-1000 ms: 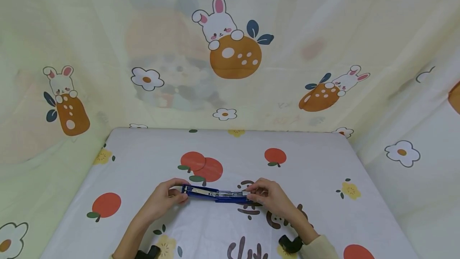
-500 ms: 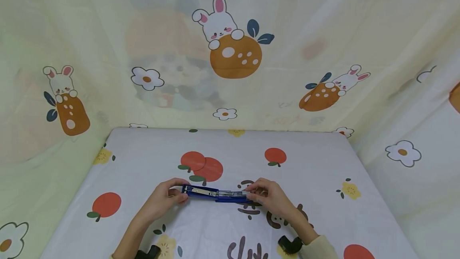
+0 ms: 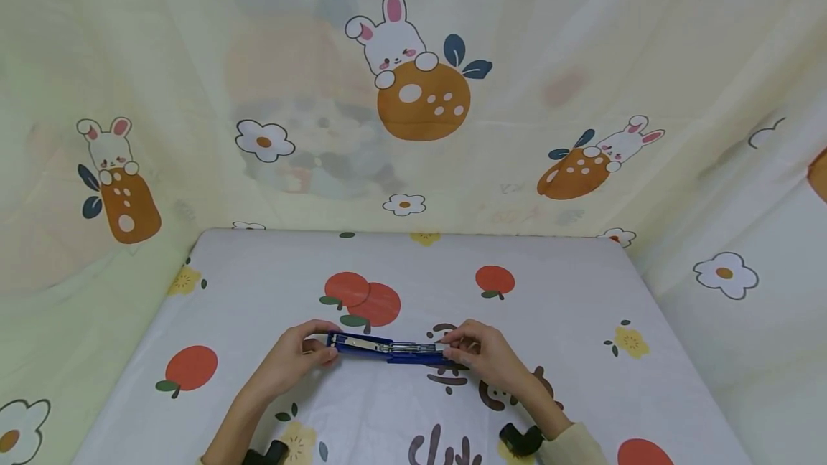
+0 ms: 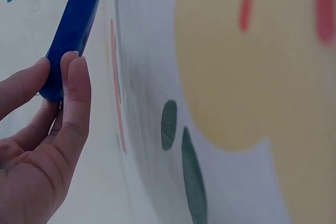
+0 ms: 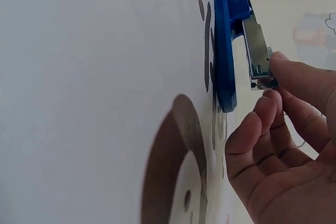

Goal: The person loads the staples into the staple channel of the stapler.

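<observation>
A blue stapler [image 3: 418, 359] lies unfolded across the middle of the table, its top cover swung far back to the left. My left hand [image 3: 298, 357] pinches the free end of that blue cover [image 4: 76, 24], which tilts up off the cloth in the left wrist view. On the other side, my right hand [image 3: 483, 354] pinches at the front tip of the metal staple magazine [image 5: 257, 45]. Below the magazine, the blue base [image 5: 224, 56] rests on the table, with a gap between the two. Whether staples sit inside the magazine is too small to tell.
A white cloth [image 3: 258, 285] printed with fruit, flowers and lettering covers the table. Pale curtains [image 3: 504, 13] with rabbit prints hang behind and at both sides. Black bands [image 3: 522, 439] with dark mounts are on both wrists.
</observation>
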`<control>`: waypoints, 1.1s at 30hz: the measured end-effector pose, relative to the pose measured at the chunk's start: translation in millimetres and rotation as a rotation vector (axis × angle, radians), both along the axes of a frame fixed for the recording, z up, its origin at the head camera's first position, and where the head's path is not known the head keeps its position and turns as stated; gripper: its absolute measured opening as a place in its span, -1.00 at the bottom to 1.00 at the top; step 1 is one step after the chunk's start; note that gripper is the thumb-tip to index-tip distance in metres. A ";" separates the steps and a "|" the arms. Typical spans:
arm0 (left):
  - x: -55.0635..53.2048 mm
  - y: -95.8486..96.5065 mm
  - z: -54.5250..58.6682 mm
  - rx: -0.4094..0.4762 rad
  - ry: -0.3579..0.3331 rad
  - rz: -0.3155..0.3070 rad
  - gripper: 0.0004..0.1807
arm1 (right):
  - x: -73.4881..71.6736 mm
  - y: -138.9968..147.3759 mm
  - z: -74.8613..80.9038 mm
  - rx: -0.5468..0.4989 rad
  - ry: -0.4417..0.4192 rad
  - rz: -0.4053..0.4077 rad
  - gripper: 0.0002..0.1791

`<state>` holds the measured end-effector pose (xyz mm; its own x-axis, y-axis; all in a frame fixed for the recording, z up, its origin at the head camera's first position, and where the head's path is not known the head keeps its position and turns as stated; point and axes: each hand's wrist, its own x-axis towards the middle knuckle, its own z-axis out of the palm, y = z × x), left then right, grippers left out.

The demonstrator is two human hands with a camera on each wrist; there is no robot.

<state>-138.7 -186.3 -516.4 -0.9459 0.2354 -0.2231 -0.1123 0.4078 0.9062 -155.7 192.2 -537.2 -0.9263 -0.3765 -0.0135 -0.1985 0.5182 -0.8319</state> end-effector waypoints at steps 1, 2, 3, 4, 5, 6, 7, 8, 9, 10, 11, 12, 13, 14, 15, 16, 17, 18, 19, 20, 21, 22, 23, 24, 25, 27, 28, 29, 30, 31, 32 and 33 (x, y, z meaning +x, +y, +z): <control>0.1 -0.1 -0.2 -0.001 0.001 0.000 -0.58 | 0.0 -0.1 -0.2 0.002 0.000 0.000 -0.82; 0.2 -0.3 -0.3 -0.001 0.001 -0.002 -0.58 | 0.0 -0.1 -0.3 0.005 0.001 0.000 -0.82; 0.3 -0.4 -0.4 -0.001 0.002 -0.002 -0.58 | 0.0 -0.1 -0.5 0.007 0.002 -0.001 -0.82; 0.3 -0.6 -0.8 -0.002 0.003 -0.003 -0.58 | 0.1 -0.1 -0.6 0.008 0.003 -0.002 -0.82; 0.2 -0.7 -0.9 -0.003 0.003 -0.003 -0.58 | 0.4 -0.2 -0.6 0.008 0.002 -0.003 -0.82; 0.0 -0.9 -1.3 -0.006 0.002 -0.004 -0.58 | 0.6 -0.3 -0.7 0.008 0.001 -0.003 -0.81; -0.2 -0.9 -1.6 -0.007 0.001 -0.002 -0.58 | 0.8 -0.3 -0.8 0.010 0.003 -0.002 -0.81; -0.5 -0.9 -1.9 -0.009 -0.003 0.000 -0.58 | 0.9 -0.3 -0.9 0.011 0.004 -0.002 -0.81; -0.6 -0.8 -2.0 -0.011 -0.006 0.002 -0.58 | 1.1 -0.3 -1.0 0.012 0.004 -0.002 -0.81; -0.8 -0.7 -2.4 -0.013 -0.009 0.004 -0.58 | 1.3 -0.3 -1.1 0.013 0.003 -0.002 -0.81; -1.0 -0.6 -2.6 -0.016 -0.013 0.008 -0.59 | 1.4 -0.3 -1.1 0.015 0.003 -0.002 -0.81; -1.1 -0.7 -2.9 -0.018 -0.013 0.008 -0.59 | 1.5 -0.2 -1.3 0.018 0.004 -0.002 -0.81; -1.0 -0.5 -2.7 -0.017 -0.015 0.010 -0.59 | 1.6 -0.2 -1.5 0.020 0.004 -0.004 -0.81; -0.9 -0.6 -2.6 -0.016 -0.015 0.010 -0.59 | 1.6 -0.2 -1.7 0.021 0.002 -0.006 -0.81; -0.6 -0.6 -2.4 -0.014 -0.014 0.010 -0.58 | 1.6 -0.1 -2.0 0.022 0.001 -0.007 -0.81; -0.5 -0.7 -2.5 -0.013 -0.012 0.010 -0.58 | 1.6 -0.1 -2.4 0.023 0.000 -0.008 -0.82; -0.2 -0.8 -2.3 -0.011 -0.011 0.011 -0.58 | 1.7 -0.1 -2.8 0.025 0.000 -0.009 -0.82; 0.2 -0.8 -2.3 -0.008 -0.010 0.009 -0.58 | 1.7 -0.1 -3.3 0.025 -0.001 -0.010 -0.82; 0.5 -0.6 -2.0 -0.005 -0.011 0.011 -0.58 | 1.5 0.1 -3.4 0.025 -0.002 -0.011 -0.82; 0.7 -0.4 -1.9 -0.005 -0.011 0.013 -0.58 | 1.4 0.2 -3.8 0.025 -0.002 -0.011 -0.82; 0.9 -0.2 -1.5 -0.005 -0.012 0.015 -0.58 | 1.2 0.3 -4.0 0.023 -0.003 -0.011 -0.82; 0.9 0.0 -1.4 -0.005 -0.013 0.015 -0.57 | 1.1 0.4 -4.2 0.022 -0.004 -0.010 -0.81; 0.9 0.1 -1.4 -0.005 -0.015 0.017 -0.57 | 1.0 0.5 -4.5 0.022 -0.006 -0.009 -0.79; 0.9 0.2 -1.4 -0.007 -0.015 0.018 -0.57 | 0.9 0.7 -4.7 0.020 -0.008 -0.008 -0.77; 0.8 0.2 -1.3 -0.009 -0.016 0.018 -0.58 | 0.9 0.9 -4.9 0.019 -0.009 -0.006 -0.74; 0.8 0.2 -1.4 -0.013 -0.014 0.018 -0.58 | 1.2 1.3 -4.8 0.017 -0.019 -0.003 -0.69; 0.8 0.0 -1.5 -0.016 -0.013 0.018 -0.58 | 1.4 1.5 -4.7 0.017 -0.021 -0.001 -0.66; 0.9 -0.1 -1.6 -0.016 -0.011 0.017 -0.58 | 1.6 1.7 -4.5 0.019 -0.022 0.001 -0.65; 1.0 -0.3 -1.6 -0.017 -0.011 0.016 -0.58 | 1.7 2.0 -4.3 0.019 -0.023 0.003 -0.65; 1.0 -0.5 -1.7 -0.016 -0.009 0.014 -0.58 | 1.9 2.3 -3.9 0.018 -0.024 0.005 -0.66; 1.0 -0.7 -1.8 -0.014 -0.006 0.012 -0.58 | 2.1 2.8 -3.4 0.015 -0.026 0.009 -0.67; 1.0 -1.0 -1.8 -0.010 -0.003 0.009 -0.58 | 2.2 3.2 -2.9 0.012 -0.026 0.014 -0.68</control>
